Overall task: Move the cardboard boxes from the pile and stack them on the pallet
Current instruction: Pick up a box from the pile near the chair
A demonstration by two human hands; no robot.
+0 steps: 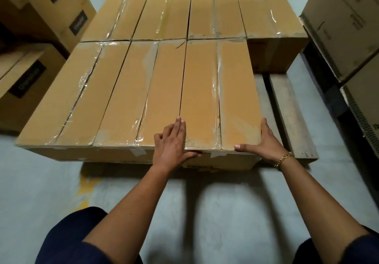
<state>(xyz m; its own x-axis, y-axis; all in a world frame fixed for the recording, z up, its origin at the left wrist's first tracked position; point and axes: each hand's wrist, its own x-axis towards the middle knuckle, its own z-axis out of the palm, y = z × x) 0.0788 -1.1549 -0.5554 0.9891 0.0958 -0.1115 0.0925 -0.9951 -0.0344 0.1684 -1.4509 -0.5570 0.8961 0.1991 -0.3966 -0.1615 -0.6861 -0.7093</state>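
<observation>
Pressing the near-right cardboard box (221, 99), the left hand (174, 143) lays straight, close-set fingers on its top, thumb against the front; the right hand (264, 140) lies flat at its right corner, thumb spread wide; the box sits on the pallet (291, 110) against other boxes (114, 91)

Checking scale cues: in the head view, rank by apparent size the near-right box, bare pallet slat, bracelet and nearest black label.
1. near-right box
2. pallet slat
3. black label
4. bracelet
None of them is a close call.
</observation>
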